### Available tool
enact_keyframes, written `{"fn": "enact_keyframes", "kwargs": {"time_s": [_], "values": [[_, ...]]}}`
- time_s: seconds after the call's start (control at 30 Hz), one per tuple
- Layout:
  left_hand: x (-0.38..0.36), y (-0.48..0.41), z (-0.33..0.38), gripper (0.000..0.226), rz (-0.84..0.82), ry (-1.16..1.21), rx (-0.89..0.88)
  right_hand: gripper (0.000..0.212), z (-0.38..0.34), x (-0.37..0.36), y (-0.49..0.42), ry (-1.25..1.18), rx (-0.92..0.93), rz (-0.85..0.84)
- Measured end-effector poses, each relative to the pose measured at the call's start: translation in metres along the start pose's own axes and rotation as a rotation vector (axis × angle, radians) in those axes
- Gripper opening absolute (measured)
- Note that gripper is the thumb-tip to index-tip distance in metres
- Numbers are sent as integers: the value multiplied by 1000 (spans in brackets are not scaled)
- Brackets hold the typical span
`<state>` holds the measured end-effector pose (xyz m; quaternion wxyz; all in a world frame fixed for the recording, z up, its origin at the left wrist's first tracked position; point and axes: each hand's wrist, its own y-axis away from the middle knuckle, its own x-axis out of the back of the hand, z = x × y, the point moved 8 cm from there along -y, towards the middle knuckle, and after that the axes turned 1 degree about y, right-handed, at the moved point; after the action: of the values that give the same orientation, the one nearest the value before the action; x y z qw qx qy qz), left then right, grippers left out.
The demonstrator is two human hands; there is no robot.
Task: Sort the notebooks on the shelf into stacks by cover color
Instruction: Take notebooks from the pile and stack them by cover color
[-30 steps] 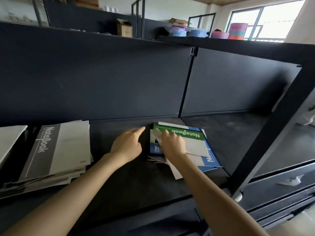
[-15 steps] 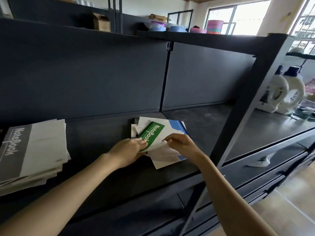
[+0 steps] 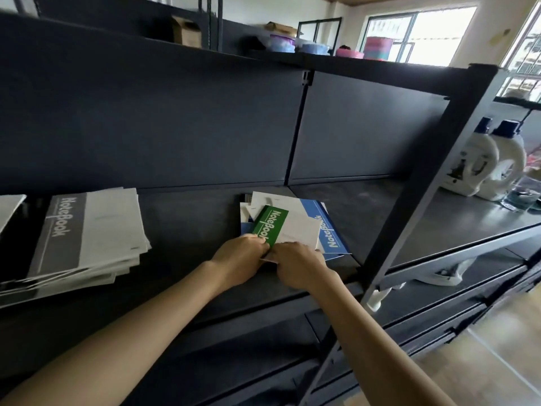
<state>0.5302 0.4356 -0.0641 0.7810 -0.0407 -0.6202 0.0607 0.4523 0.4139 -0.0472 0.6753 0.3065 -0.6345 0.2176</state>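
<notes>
A green-and-white notebook (image 3: 281, 227) lies on top of a loose pile in the middle of the dark shelf (image 3: 187, 212). Both hands meet at its near edge. My left hand (image 3: 240, 256) pinches the green strip's near corner, and my right hand (image 3: 295, 265) grips the near edge of the white part. Under it lies a blue-and-white notebook (image 3: 328, 230), with more white covers fanned out behind. A stack of grey-and-white notebooks (image 3: 87, 235) sits at the shelf's left.
A slanted black shelf post (image 3: 409, 189) stands just right of the pile. Beyond it two white detergent bottles (image 3: 486, 162) stand on the neighbouring shelf. Boxes and coloured tubs (image 3: 374, 48) line the top shelf. Part of another white cover (image 3: 8, 206) shows at the far left.
The green notebook has been turned, its green strip now pointing toward me. Both hands have closed in on its near edge and now sit side by side. The view has swung right.
</notes>
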Motion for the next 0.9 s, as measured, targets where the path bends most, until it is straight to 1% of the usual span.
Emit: {"fn": "enact_keyframes", "kwargs": {"time_s": [0.1, 0.2, 0.3, 0.4, 0.47, 0.53, 0.6, 0.7, 0.73, 0.8, 0.83, 0.9], "values": [[3, 20, -1, 25, 24, 100, -18, 34, -15, 7, 11, 37, -1, 19], [15, 43, -6, 24, 81, 165, 27, 30, -39, 22, 26, 56, 7, 70], [48, 69, -22, 26, 231, 154, 120, 28, -71, 49, 39, 32, 35, 208], [93, 107, -42, 29, 385, 35, 200, 34, -112, 72, 48, -47, 126, 328], [117, 138, -59, 34, 427, -83, 243, 37, -147, 82, 51, -117, 215, 376], [138, 173, -80, 39, 438, -187, 306, 34, -188, 88, 54, -158, 299, 419], [153, 210, -107, 39, 460, -265, 383, 32, -234, 86, 56, -172, 373, 425], [168, 266, -147, 28, 481, -313, 501, 31, -305, 80, 61, -172, 478, 420], [174, 283, -157, 22, 498, -325, 522, 35, -328, 77, 63, -149, 521, 422], [184, 313, -180, 19, 491, -385, 575, 49, -368, 71, 66, -100, 598, 419], [188, 325, -189, 20, 476, -381, 614, 54, -384, 68, 68, -89, 626, 427], [193, 340, -206, 34, 439, -414, 646, 56, -408, 67, 69, -95, 656, 459]]}}
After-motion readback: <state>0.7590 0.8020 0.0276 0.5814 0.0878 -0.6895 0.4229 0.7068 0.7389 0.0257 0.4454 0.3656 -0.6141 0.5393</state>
